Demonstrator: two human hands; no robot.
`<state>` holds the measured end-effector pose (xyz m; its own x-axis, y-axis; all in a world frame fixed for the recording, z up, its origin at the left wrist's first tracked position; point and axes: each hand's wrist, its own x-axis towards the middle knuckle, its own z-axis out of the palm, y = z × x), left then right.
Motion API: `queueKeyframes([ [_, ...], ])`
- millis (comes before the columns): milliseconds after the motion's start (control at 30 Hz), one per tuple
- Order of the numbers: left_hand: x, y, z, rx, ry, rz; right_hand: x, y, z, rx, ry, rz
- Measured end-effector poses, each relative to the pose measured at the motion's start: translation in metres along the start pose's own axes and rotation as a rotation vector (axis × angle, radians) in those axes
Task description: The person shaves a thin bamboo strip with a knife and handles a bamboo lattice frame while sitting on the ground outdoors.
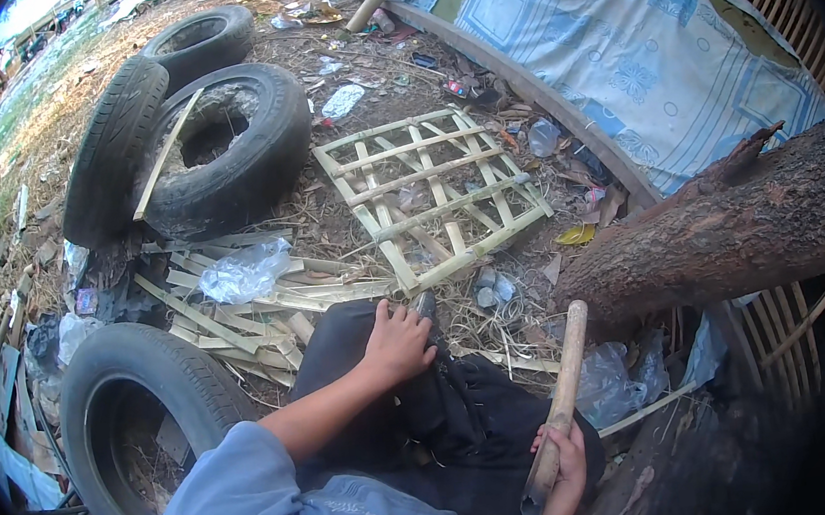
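My left hand point(401, 341) lies over my dark-trousered knee, fingers slightly bent and apart, with nothing visible in it. At the lower right, my right hand point(564, 455) is closed around a long wooden-handled tool point(569, 352). Its pale round handle points up and away, while a dark, metal-looking end is tilted down toward my lap. What kind of tool it is does not show clearly. Beyond my knees a lattice panel of bamboo strips point(424, 174) rests on the ground. Split bamboo strips point(326, 295) are piled left of my knee, beside the lattice.
Several old tyres point(271, 157) are at the left, one standing near my left elbow point(167, 359). A thick log point(720, 220) juts in from the right. Blue patterned cloth point(632, 53) hangs at the upper right. Crumpled clear plastic point(245, 272) sits on the strips; litter dots the dirt.
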<state>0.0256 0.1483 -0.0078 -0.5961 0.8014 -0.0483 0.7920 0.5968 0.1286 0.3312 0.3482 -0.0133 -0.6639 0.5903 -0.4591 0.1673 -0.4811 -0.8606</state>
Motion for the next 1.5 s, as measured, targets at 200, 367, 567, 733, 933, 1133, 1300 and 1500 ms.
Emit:
queueKeyframes([
  [200,-0.003,0.000,0.002,-0.013,-0.025,0.002,0.001,0.003,-0.001,-0.005,0.009,0.009],
  [367,-0.017,0.016,0.016,-0.223,0.112,0.471,0.001,-0.001,0.001,-0.013,0.025,0.025],
  [567,-0.015,0.026,0.021,-0.059,-0.053,0.387,0.003,-0.004,0.002,-0.002,0.032,0.006],
  [733,-0.020,0.019,0.017,-0.060,-0.112,0.479,0.004,-0.004,0.005,0.007,0.035,0.030],
  [933,-0.031,-0.062,-0.021,0.005,-0.054,0.028,0.000,-0.002,0.005,0.022,0.071,0.027],
  [1133,-0.041,-0.138,-0.060,0.111,-0.070,-0.616,0.000,-0.005,0.005,0.029,0.064,0.028],
  [1300,-0.054,-0.041,-0.018,-0.099,0.146,-0.020,0.005,-0.008,0.006,0.010,0.044,0.048],
  [1500,-0.039,-0.015,-0.011,-0.588,-0.142,0.369,0.004,-0.007,0.006,-0.014,0.077,0.068],
])
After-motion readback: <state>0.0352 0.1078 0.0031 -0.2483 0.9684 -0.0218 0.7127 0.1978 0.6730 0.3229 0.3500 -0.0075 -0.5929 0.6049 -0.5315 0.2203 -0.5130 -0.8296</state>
